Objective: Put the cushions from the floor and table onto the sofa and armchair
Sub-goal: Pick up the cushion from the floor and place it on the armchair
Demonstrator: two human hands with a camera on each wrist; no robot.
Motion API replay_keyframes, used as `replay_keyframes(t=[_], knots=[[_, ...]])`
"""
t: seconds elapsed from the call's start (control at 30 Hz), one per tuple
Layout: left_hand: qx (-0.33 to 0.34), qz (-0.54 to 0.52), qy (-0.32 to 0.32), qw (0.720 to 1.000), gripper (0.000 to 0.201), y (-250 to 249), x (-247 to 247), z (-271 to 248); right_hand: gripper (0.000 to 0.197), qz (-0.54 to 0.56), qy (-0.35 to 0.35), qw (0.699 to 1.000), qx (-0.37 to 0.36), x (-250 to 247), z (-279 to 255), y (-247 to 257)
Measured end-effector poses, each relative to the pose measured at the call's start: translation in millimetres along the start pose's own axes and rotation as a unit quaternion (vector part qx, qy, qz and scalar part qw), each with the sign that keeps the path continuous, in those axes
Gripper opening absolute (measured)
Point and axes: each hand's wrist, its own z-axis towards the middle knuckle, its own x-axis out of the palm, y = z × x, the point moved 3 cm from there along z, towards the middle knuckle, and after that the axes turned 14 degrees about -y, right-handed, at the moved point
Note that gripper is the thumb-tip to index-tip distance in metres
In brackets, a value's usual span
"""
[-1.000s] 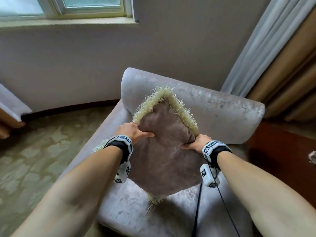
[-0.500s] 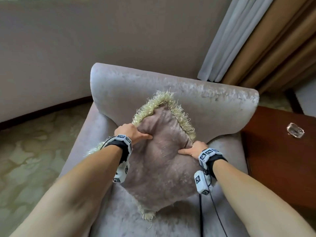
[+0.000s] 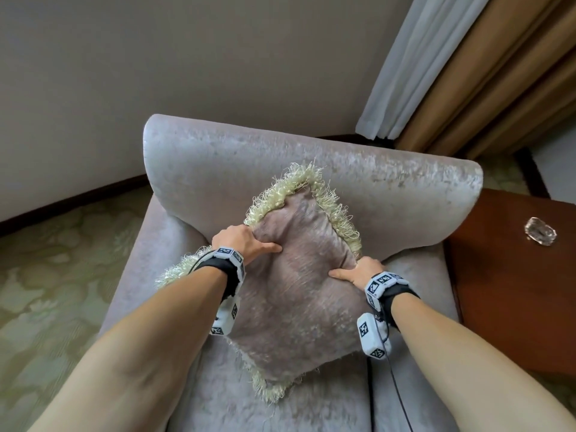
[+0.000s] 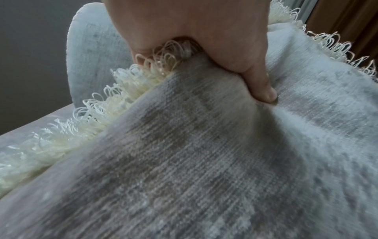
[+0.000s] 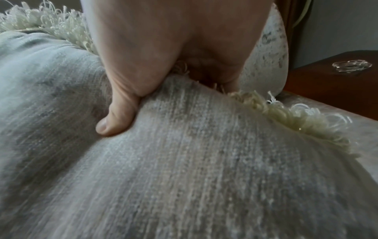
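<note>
A taupe velvet cushion (image 3: 296, 294) with a cream looped fringe stands on one corner on the seat of the pale grey velvet armchair (image 3: 218, 169), its top corner against the backrest. My left hand (image 3: 241, 243) grips its left edge, thumb pressed into the front face and fingers behind. My right hand (image 3: 358, 271) grips the right edge the same way. In the left wrist view the cushion (image 4: 204, 161) fills the frame under the left hand (image 4: 204, 48). The right wrist view shows the cushion (image 5: 184, 169) with the right hand (image 5: 153, 64) thumb dug into the fabric.
A dark wooden side table (image 3: 514, 275) stands right of the armchair with a glass ashtray (image 3: 540, 235) on it. Curtains (image 3: 467, 73) hang behind at the right. Patterned green carpet (image 3: 56, 275) lies to the left, and a plain wall (image 3: 187, 57) is behind.
The cushion has come down and its bottom corner now rests on the armchair seat, its top nearer the backrest. Both hands keep their grip. My view has swung right, so the side table shows.
</note>
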Motion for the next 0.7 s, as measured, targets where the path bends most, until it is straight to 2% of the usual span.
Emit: replay_keyframes(t=[0.17,0.3,0.37,0.43,0.53,0.63,0.7], knots=[[-0.002,-0.009,-0.004,1.0,0.074,-12,-1,15,0.068,0.011,-0.007,1.0,0.0,-8,14,-3],[-0.04,-0.065,0.056,0.996,0.066,-12,13,26,0.056,0.075,0.0,0.997,0.022,1,29,-15],[-0.046,-0.087,0.081,0.992,0.071,-8,21,31,0.049,0.105,-0.001,0.994,0.03,2,35,-15],[-0.04,-0.085,0.087,0.992,0.078,-1,27,35,0.056,0.138,-0.004,0.99,0.025,-1,37,-9],[-0.035,-0.053,0.073,0.995,0.093,9,30,36,0.06,0.164,-0.016,0.986,0.005,-6,39,3],[-0.049,-0.074,0.048,0.995,0.102,19,27,36,0.04,0.164,-0.041,0.986,-0.008,-14,44,15],[-0.059,-0.095,0.036,0.993,0.114,27,28,38,0.045,0.151,-0.057,0.986,-0.043,-25,47,27]])
